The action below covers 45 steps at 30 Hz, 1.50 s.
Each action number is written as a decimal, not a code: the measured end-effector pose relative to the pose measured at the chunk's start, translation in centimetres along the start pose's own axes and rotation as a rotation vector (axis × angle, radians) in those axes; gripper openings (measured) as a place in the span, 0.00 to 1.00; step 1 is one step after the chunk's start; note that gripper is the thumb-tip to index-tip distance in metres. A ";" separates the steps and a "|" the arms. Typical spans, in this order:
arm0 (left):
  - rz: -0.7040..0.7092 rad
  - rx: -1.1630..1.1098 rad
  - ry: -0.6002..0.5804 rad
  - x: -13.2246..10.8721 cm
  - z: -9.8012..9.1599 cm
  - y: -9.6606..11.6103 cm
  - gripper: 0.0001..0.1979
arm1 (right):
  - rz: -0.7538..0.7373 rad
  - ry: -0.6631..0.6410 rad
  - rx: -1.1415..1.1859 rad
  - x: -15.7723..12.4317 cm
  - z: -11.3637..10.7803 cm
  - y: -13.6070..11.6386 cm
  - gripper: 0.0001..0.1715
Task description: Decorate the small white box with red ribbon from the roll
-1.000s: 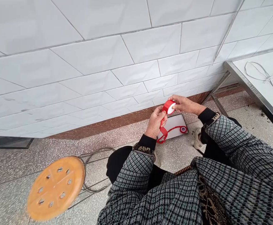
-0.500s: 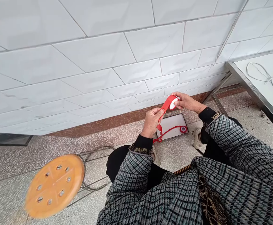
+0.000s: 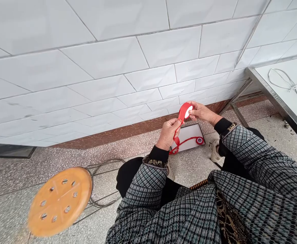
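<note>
A roll of red ribbon (image 3: 183, 110) with a white core is up in front of me, over the floor by the wall. My right hand (image 3: 199, 112) grips the roll at its right side, fingers at the core. Just below and left, my left hand (image 3: 169, 131) pinches the ribbon's unrolled strip between thumb and fingers. The loose strip hangs beneath that hand. Under my hands lies a shallow white tray (image 3: 189, 130) with a dark rim. In it sits a smaller red roll (image 3: 199, 140), its red strand running left towards the hanging ribbon.
An orange round stool (image 3: 59, 201) with wire legs lies on its side on the speckled floor at left. A metal-edged table (image 3: 278, 98) with loose white cable (image 3: 288, 83) stands at right. White tiled wall (image 3: 138, 74) rises ahead. A dark panel (image 3: 8, 151) is at far left.
My two hands have come slightly closer together, the left moving a little right. The ribbon stretch between them is shorter. The tray and stool stay put.
</note>
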<state>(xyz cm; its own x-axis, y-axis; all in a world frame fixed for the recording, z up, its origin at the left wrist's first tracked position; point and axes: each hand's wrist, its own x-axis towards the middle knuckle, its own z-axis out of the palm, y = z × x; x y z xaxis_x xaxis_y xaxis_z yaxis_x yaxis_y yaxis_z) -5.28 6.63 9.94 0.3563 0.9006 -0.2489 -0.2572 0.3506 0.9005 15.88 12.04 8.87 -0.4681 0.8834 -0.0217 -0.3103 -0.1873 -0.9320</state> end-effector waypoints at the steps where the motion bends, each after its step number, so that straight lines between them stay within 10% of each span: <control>1: 0.016 0.006 0.008 0.0 -0.1 0.0 0.26 | -0.003 0.008 -0.003 0.0 -0.1 -0.1 0.36; 34: 0.114 -0.097 0.080 0.6 1.4 -2.3 0.32 | 0.226 0.145 0.519 -1.4 4.0 3.0 0.23; 45: -0.122 -0.052 -0.083 0.6 -1.2 -0.3 0.33 | -0.049 -0.079 -0.427 -0.3 0.5 -0.4 0.30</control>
<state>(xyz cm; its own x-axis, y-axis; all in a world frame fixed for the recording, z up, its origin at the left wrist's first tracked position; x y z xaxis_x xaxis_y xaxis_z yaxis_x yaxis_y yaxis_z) -6.11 7.37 9.13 0.4602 0.8271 -0.3227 -0.2526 0.4705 0.8455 15.71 11.64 9.39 -0.5285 0.8481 0.0385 0.0287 0.0632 -0.9976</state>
